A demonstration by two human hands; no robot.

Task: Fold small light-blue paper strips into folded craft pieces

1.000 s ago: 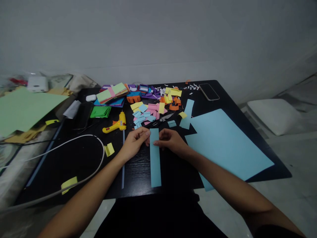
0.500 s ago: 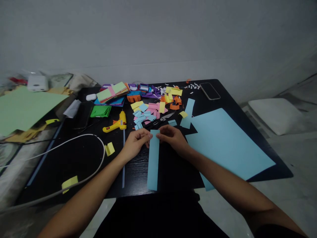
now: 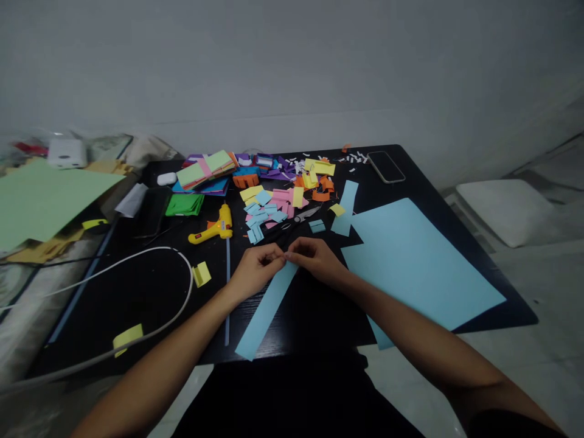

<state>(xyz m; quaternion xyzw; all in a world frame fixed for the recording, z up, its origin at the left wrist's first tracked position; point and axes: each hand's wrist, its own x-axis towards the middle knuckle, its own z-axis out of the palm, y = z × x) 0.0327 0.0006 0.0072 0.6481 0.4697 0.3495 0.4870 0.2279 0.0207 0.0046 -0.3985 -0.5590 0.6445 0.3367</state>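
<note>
- At three o'clock from centre, a large blue sheet [image 3: 424,267].
- Toward seven o'clock, the blue strip [image 3: 266,316] slants; edges best kept aligned.
- At its far end, left hand [image 3: 258,267] and right hand [image 3: 317,258] pinch together; even pressure helps.

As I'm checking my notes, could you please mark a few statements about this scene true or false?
1. The left hand and right hand are at the same end of a blue paper strip. True.
2. The glue gun is green. False: it is yellow.
3. The scissors are in the right hand. False: they lie on the table.
4. A phone lies near the table's far right corner. True.
5. The large blue sheet is left of both hands. False: it is on their right.
</note>
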